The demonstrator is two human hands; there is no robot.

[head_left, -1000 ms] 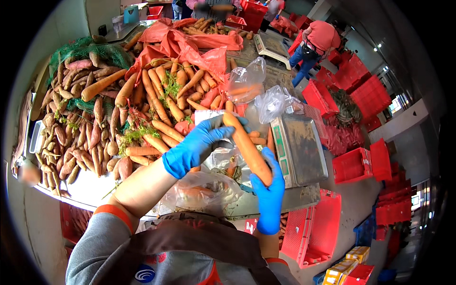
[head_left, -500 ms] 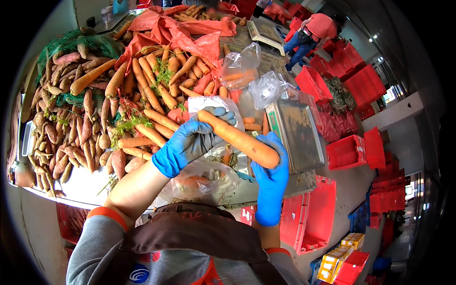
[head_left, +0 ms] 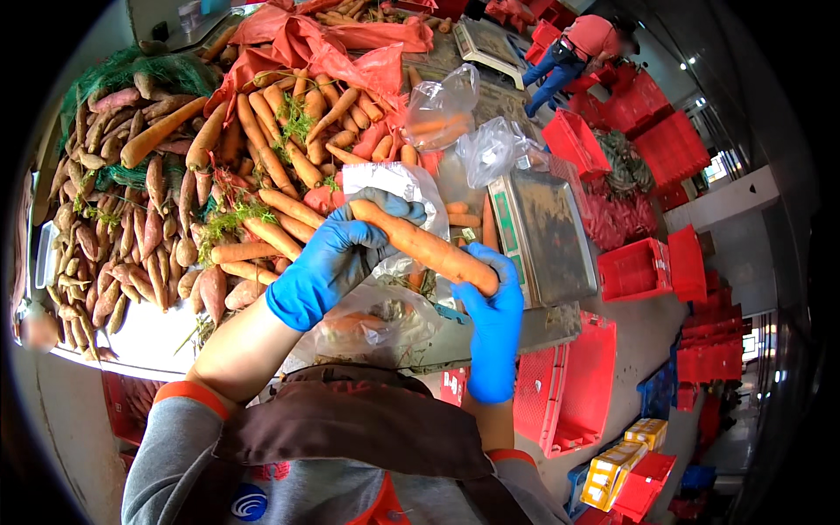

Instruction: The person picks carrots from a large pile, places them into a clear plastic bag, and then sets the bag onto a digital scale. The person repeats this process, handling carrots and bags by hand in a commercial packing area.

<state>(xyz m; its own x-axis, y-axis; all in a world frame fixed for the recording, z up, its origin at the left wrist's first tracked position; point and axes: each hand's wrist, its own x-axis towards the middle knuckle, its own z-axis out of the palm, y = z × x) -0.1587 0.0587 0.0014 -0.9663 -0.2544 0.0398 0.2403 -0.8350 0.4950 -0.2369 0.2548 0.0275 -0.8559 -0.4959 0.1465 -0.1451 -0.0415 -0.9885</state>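
Note:
A large orange carrot (head_left: 429,248) is held between my two blue-gloved hands, slanting down to the right. My left hand (head_left: 348,249) grips its upper left end, the fingers wrapped round behind it. Around the lower right end closes my right hand (head_left: 492,297). Both hands are above the near edge of the table. Below them lies a clear plastic bag (head_left: 372,325) with carrots visible inside. Beyond, a pile of loose carrots (head_left: 293,157) with some green tops spreads across the table, partly under a red plastic bag (head_left: 324,52).
Many sweet potatoes (head_left: 131,236) and a green net (head_left: 131,74) cover the table's left side. A weighing scale (head_left: 551,241) stands right of my hands, beside another clear bag (head_left: 490,153). Red crates (head_left: 569,381) stand on the floor. A person (head_left: 582,52) bends over crates at the back right.
My hands and the carrot have shifted slightly left and upward in the picture; both hands keep their hold. The whole scene is displaced a little. The person at the back has bent slightly differently.

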